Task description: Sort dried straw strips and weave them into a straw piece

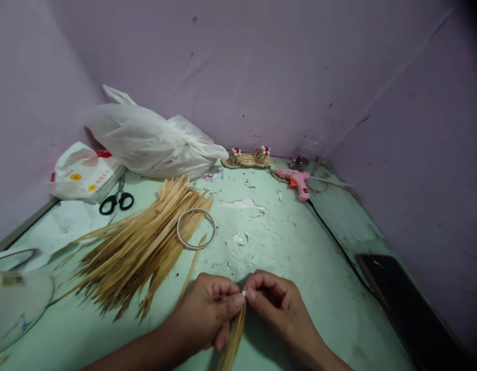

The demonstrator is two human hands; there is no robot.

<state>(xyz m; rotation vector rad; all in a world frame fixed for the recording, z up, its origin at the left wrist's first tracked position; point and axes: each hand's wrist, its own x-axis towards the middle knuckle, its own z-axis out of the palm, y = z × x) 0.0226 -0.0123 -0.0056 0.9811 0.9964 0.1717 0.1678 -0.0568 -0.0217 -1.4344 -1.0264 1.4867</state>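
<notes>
Near the bottom centre, my left hand (pixel 213 312) pinches a bundle of straw-coloured fibre strips (pixel 235 340) near its top end. My right hand (pixel 279 306) meets it there, thumb and forefinger closed on the same end. Between the fingertips shows a small white piece (pixel 243 293); its shape is too small to tell. The strips hang down toward the lower edge of the view. To the left lies a large pile of dry strips (pixel 134 247), with a pale ring (pixel 179 234) resting on its right side.
Black-handled scissors (pixel 117 202), a white bag with a box (pixel 84 172) and a tied plastic bag (pixel 153 141) stand back left. Beaded woven pieces (pixel 248 158) lie by the wall. A pink glue gun (pixel 298 181) with black cord and a dark phone-like object (pixel 401 299) are right.
</notes>
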